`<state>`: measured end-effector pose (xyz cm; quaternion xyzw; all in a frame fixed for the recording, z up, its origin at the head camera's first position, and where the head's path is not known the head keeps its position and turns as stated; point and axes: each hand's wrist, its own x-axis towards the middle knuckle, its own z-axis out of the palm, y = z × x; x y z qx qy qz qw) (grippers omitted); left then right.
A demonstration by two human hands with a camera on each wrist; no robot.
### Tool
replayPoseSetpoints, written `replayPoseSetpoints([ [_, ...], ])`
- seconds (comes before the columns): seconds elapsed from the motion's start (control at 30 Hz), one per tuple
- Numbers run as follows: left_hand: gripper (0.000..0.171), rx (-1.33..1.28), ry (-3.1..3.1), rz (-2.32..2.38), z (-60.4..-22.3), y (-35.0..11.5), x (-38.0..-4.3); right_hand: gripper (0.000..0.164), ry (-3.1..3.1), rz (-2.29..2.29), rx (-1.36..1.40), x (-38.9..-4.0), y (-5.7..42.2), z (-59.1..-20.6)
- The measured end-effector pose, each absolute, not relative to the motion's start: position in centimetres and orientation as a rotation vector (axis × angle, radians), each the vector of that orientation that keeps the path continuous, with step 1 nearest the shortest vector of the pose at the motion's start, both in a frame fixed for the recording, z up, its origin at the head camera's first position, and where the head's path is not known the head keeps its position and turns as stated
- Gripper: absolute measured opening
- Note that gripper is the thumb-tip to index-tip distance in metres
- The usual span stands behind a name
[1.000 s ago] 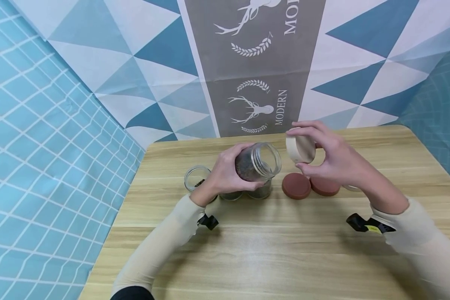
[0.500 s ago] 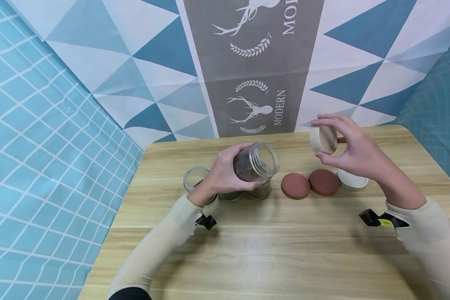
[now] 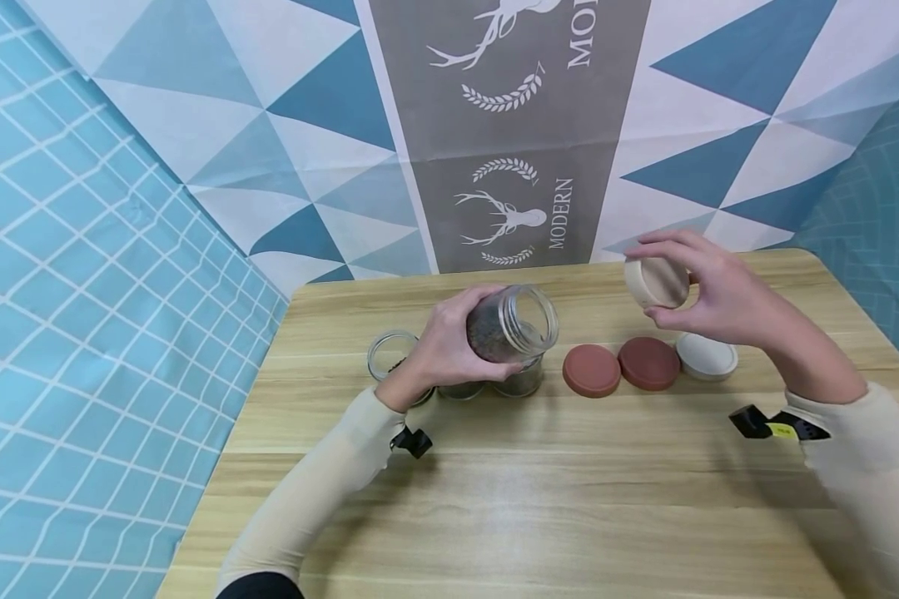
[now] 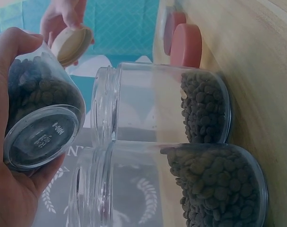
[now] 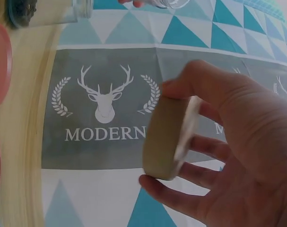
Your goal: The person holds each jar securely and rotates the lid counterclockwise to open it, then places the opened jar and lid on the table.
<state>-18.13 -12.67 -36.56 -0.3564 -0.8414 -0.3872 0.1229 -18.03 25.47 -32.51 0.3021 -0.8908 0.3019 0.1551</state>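
My left hand (image 3: 449,345) grips a glass jar (image 3: 490,324) round its side and holds it tilted above the table, its uncapped mouth facing right. Dark, flattened pellets fill part of it, as the left wrist view shows. Between the thumb and fingers of my right hand (image 3: 719,291) is a cream-coloured lid (image 3: 655,283), raised on edge and well apart from the jar. Below the held jar stand other open glass jars; the left wrist view shows a near one (image 4: 219,184) and one beside it (image 4: 204,106), both with dark pellets at the bottom.
Right of the jars, two reddish lids (image 3: 591,371) and a white lid (image 3: 707,357) lie in a row on the wooden table (image 3: 509,499). Another open jar (image 3: 392,353) is partly hidden by my left hand. Patterned cloth (image 3: 330,166) hangs behind the table.
My right hand has carried the cream lid to the right, away from the jar's mouth, uncovering the white lid on the table. My left hand and its jar have stayed almost still.
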Motion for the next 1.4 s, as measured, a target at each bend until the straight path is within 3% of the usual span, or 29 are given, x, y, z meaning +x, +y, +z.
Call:
replayPoseSetpoints([
  [0.43, 0.100, -1.028, -2.471, -1.123, -36.7, -12.6, -18.1, 0.074, -2.940, 0.661, 1.001, -19.2, 26.0, -31.5],
  [1.4, 0.099, -1.023, -2.420, -1.161, -36.8, -12.7, -17.8, 0.068, -3.066, 0.598, 0.746, -24.7, 30.0, -34.1],
])
